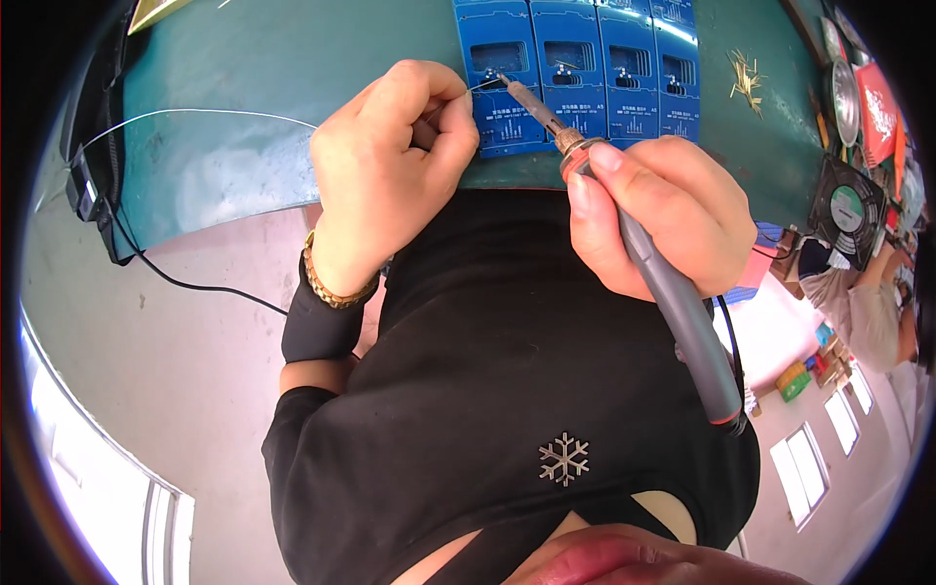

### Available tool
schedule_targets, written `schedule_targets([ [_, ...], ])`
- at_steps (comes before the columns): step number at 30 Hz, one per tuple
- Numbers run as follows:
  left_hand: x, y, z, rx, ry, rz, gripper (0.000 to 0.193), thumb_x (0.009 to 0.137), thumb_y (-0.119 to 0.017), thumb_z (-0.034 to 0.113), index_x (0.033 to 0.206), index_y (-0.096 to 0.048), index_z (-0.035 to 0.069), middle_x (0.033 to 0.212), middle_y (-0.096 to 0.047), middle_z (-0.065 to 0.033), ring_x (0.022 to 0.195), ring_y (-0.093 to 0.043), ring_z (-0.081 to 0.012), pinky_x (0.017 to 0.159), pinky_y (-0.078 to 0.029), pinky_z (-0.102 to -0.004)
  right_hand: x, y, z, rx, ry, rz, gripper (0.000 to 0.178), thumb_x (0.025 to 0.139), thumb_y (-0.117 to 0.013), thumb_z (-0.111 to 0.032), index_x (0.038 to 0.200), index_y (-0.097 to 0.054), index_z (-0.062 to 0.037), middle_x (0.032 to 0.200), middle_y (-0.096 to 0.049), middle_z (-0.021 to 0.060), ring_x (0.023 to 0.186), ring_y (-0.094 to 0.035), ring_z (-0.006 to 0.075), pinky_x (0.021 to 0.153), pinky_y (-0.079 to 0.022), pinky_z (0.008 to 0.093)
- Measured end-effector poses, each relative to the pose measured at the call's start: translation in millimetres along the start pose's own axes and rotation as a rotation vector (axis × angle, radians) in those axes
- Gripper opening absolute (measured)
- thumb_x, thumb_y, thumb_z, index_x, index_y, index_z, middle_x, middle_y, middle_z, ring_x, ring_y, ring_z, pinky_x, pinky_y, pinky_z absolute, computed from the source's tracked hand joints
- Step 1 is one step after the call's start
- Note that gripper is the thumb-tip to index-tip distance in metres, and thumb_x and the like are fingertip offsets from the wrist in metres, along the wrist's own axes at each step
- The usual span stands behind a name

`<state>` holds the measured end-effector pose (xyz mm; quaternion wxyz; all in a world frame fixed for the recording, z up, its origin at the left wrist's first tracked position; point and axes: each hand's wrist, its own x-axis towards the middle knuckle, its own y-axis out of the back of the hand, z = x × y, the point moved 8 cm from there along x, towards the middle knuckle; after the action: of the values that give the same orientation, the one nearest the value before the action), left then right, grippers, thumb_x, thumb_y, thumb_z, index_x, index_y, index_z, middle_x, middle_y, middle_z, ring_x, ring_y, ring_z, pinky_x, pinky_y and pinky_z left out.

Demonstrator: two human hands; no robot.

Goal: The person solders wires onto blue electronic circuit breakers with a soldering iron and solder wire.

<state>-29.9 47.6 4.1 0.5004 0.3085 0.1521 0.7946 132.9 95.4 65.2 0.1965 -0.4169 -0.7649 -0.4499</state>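
Observation:
My right hand (668, 214) grips a grey soldering iron (673, 288) by its handle. The iron's tip meets the leftmost blue circuit board (509, 127), just below that board's rectangular window. Pinched between the thumb and fingers of my left hand (395, 156) is a thin solder wire (210, 111), whose short end reaches the same spot beside the tip. The rest of the wire trails off to the left. Further blue boards (575, 97) lie joined or side by side to the right, with small parts near their windows.
The boards rest on a green work surface (253, 73). Clipped thin metal leads (746, 80) lie to their right. Beyond stand a round metal dish (841, 102) and a black fan (846, 210). A black cable (205, 287) hangs at the left; another person's arm (873, 302) shows far right.

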Motion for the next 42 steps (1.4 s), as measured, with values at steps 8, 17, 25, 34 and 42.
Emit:
schedule_targets([
  [8, -1, 0, -3, -0.008, 0.042, 0.005, 0.014, 0.076, -0.072, -0.001, 0.081, -0.063, 0.008, 0.066, -0.062, -0.0001, 0.052, -0.058, -0.0078, 0.05, -0.046, -0.0206, 1, -4, -2, 0.011, 0.033, -0.042, 0.024, 0.061, -0.08, 0.003, 0.078, -0.064, -0.0015, 0.061, -0.054, 0.0051, 0.047, -0.054, 0.0173, 0.041, -0.04, 0.0255],
  [17, 0, 3, -3, -0.056, 0.057, 0.038, 0.013, 0.079, -0.071, -0.003, 0.083, -0.064, 0.007, 0.067, -0.061, 0.0011, 0.053, -0.05, -0.0028, 0.049, -0.04, -0.0176, -1, 22, 9, 0.042, -0.035, -0.172, 0.047, 0.081, -0.08, -0.005, 0.121, -0.058, 0.0037, 0.092, -0.07, 0.0121, 0.069, -0.065, 0.0164, 0.064, -0.054, 0.027],
  [25, 5, -10, 50, -0.235, -0.184, -0.036, 0.022, 0.071, -0.073, -0.006, 0.081, -0.061, 0.008, 0.07, -0.064, -0.0008, 0.051, -0.054, -0.011, 0.045, -0.042, -0.0234, -4, 5, 23, 0.195, -0.187, -0.204, 0.043, 0.087, -0.073, -0.005, 0.127, -0.059, -0.0014, 0.1, -0.069, 0.0153, 0.087, -0.07, 0.021, 0.078, -0.056, 0.0281],
  [34, 8, -23, 66, -0.283, -0.276, -0.057, 0.025, 0.069, -0.072, -0.01, 0.087, -0.063, 0.005, 0.074, -0.066, -0.0036, 0.058, -0.06, -0.0162, 0.05, -0.046, -0.0257, -25, 22, 45, 0.417, -0.333, 0.249, 0.023, 0.08, -0.077, 0.004, 0.101, -0.069, -0.0028, 0.091, -0.072, 0.0083, 0.08, -0.068, 0.0172, 0.073, -0.054, 0.0261],
  [42, -8, 2, 12, -0.085, -0.042, 0.094, 0.015, 0.079, -0.073, -0.005, 0.084, -0.064, 0.006, 0.073, -0.062, -0.001, 0.052, -0.048, -0.0055, 0.048, -0.038, -0.0193, -11, 55, 43, 0.017, -0.173, 0.157, 0.031, 0.076, -0.077, 0.004, 0.106, -0.073, 0.0, 0.079, -0.068, 0.0075, 0.067, -0.062, 0.0134, 0.06, -0.049, 0.0225],
])
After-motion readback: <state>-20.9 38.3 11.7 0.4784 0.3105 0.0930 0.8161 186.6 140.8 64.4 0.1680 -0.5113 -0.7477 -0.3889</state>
